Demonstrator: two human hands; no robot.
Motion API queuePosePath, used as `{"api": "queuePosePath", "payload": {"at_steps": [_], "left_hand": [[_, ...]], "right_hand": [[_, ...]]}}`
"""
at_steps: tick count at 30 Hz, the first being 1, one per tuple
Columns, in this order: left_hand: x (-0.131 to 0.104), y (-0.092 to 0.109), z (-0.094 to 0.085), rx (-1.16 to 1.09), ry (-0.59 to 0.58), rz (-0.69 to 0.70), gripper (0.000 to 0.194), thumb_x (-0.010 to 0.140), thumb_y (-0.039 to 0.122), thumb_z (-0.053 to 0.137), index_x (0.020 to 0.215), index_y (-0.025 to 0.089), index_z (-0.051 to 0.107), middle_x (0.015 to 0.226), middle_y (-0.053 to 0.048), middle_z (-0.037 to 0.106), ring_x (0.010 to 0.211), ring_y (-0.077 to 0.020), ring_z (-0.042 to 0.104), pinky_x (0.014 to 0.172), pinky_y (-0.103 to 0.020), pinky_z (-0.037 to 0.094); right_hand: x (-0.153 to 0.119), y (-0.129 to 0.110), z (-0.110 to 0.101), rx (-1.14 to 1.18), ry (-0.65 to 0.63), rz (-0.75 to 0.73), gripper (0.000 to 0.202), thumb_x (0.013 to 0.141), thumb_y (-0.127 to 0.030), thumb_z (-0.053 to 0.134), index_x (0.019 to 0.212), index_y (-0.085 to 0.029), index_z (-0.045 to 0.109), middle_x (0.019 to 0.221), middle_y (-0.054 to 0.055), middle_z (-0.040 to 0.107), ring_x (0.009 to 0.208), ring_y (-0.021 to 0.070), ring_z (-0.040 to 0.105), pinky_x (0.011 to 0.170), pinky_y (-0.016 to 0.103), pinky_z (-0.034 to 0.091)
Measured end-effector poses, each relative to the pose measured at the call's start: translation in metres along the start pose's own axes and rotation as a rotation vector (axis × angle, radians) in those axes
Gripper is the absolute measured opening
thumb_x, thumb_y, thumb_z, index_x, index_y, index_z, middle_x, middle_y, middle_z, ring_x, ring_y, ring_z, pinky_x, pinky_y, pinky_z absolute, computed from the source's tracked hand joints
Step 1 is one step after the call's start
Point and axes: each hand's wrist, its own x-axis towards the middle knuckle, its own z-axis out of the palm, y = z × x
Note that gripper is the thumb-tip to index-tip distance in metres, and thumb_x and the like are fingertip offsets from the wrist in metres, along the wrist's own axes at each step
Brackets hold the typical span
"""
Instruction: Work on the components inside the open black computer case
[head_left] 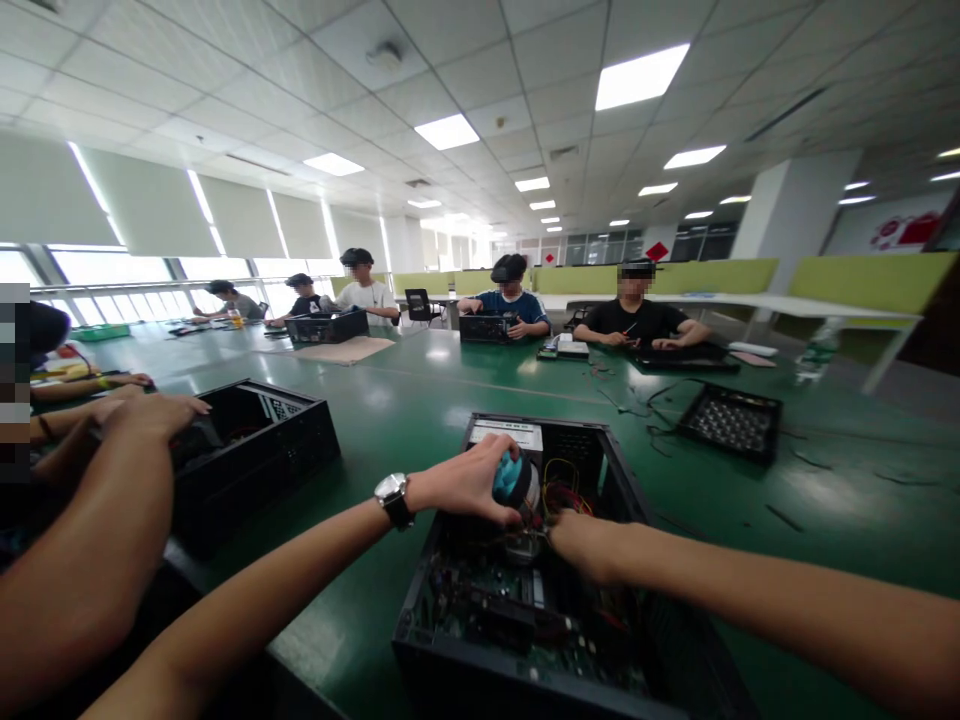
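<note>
An open black computer case (517, 690) lies in front of me, with a circuit board (480, 600) and coloured wires (562, 490) inside. My left hand (469, 482), a watch on its wrist, grips a cooling fan (508, 475) with light blue blades, tilted up over the case. Close beside it, my right hand (589, 545) reaches in among the wires below the fan. Its fingers are curled together and slightly blurred; what they pinch is hidden.
At left, a co-worker's arm (112, 500) reaches into another open case (262, 440). A black tray-like part (731, 420) and loose cables lie on the green table (420, 385) at right, with a water bottle (817, 350) beyond. Several people work along the far side.
</note>
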Motion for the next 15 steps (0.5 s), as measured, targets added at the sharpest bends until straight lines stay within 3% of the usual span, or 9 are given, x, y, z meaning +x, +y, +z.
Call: {"api": "queuePosePath", "payload": {"at_steps": [2,5,7,11,15], "left_hand": [[0.009,0.003,0.005,0.077,-0.083,0.052,0.073,0.068,0.051,0.08,0.123,0.019,0.045,0.117,-0.009,0.051,0.105,-0.0262,0.055,0.095,-0.038,0.047],[0.024,0.007,0.019,0.287,-0.194,0.146,0.077,0.065,0.052,0.082,0.125,0.018,0.049,0.12,-0.013,0.052,0.108,-0.0301,0.054,0.094,-0.039,0.047],[0.035,0.007,0.031,0.43,-0.284,0.193,0.084,0.064,0.056,0.083,0.129,0.016,0.049,0.121,-0.017,0.054,0.109,-0.0337,0.053,0.093,-0.042,0.047],[0.048,0.008,0.039,0.534,-0.42,0.222,0.095,0.061,0.063,0.084,0.137,0.017,0.049,0.129,-0.022,0.055,0.122,-0.0399,0.05,0.097,-0.049,0.044],[0.029,0.041,0.015,0.417,-0.344,0.151,0.074,0.083,0.063,0.068,0.137,0.016,0.053,0.135,-0.021,0.057,0.126,-0.0367,0.053,0.102,-0.048,0.044]], "right_hand": [[-0.023,0.0,-0.012,-0.059,-0.077,-0.036,0.034,0.057,0.009,0.071,0.083,-0.013,0.073,0.091,0.013,0.072,0.083,0.0278,0.07,0.079,0.037,0.055],[-0.047,-0.007,-0.029,-0.106,-0.076,-0.13,0.044,0.07,0.006,0.062,0.109,-0.011,0.07,0.114,0.018,0.068,0.108,0.0304,0.064,0.099,0.042,0.048],[-0.057,-0.011,-0.039,-0.137,-0.035,-0.174,0.043,0.076,0.003,0.056,0.114,-0.011,0.068,0.116,0.019,0.066,0.109,0.0301,0.062,0.101,0.044,0.046],[-0.089,-0.008,-0.062,-0.011,0.187,-0.164,0.044,0.087,-0.007,0.049,0.127,-0.018,0.062,0.119,0.014,0.065,0.11,0.0279,0.06,0.1,0.044,0.046],[-0.145,-0.007,-0.075,0.225,0.472,0.037,0.042,0.096,-0.024,0.048,0.137,-0.024,0.055,0.128,0.009,0.062,0.119,0.0246,0.057,0.104,0.043,0.045]]}}
